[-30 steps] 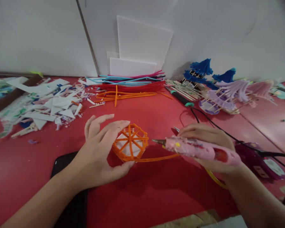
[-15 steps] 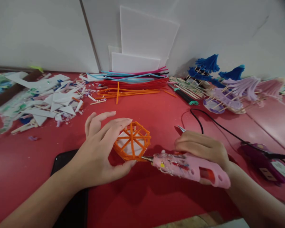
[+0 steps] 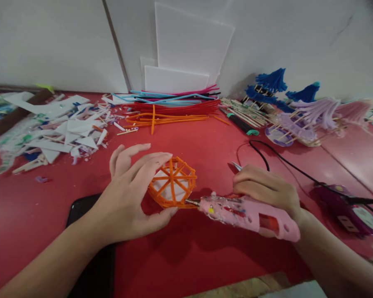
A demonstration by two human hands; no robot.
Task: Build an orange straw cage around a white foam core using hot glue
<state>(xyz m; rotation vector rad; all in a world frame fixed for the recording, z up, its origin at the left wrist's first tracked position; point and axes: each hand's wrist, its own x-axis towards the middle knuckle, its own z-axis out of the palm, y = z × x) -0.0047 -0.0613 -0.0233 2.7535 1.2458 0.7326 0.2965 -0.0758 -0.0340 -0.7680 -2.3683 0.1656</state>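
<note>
My left hand (image 3: 133, 190) grips a small round frame of orange pipe cleaners (image 3: 172, 182) by its left side, thumb at the lower edge and fingertips at the top. Spokes cross over a white disc inside the frame, and a few short sticks show near its far rim. In my right hand (image 3: 264, 186) is a pink glue gun (image 3: 248, 217), its metal nozzle touching or very close to the frame's lower right edge. A pointed metal tip (image 3: 236, 166) sticks out past the fingers of that hand; what it belongs to is hidden.
White foam scraps (image 3: 68, 128) heap at the left. Coloured pipe cleaners (image 3: 174, 108) lie at the back, beside wooden sticks (image 3: 248, 111) and a black-green cutter (image 3: 242, 125). Small blue and lilac umbrella-like models (image 3: 317, 114) stand right. A black cable (image 3: 289, 161), purple power strip (image 3: 345, 211) and black phone (image 3: 91, 265) flank the hands.
The glue gun has shifted slightly up and left, its nozzle staying at the frame's lower right edge. My right hand has moved slightly right. The left hand keeps its hold.
</note>
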